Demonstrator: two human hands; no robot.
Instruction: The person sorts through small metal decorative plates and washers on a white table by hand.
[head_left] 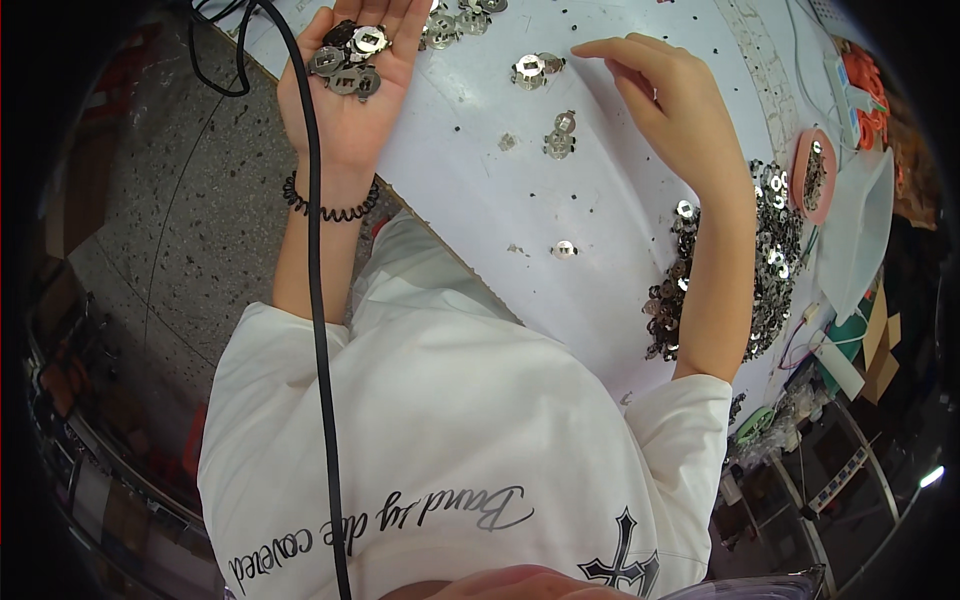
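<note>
My left hand (342,125) is palm up at the table's left edge, with several small silvery metal discs (352,72) resting on the palm and fingers. Each disc looks round and flat with a slotted centre; one piece is darker. Over the white table my right hand (672,105) points leftward, index finger stretched out and the other fingers loosely bent. Nothing shows in it. Just left of its fingertip lies a small group of discs (530,70), apart from the finger. Another small group (560,136) lies nearer to me, and a single disc (565,250) nearer still.
A large heap of shiny metal pieces (775,255) lies beneath and beside my right forearm. More discs (465,25) sit by my left fingers. A pink dish (815,177) of small parts and a translucent tray (862,235) stand far right. A black cable (315,240) crosses the view.
</note>
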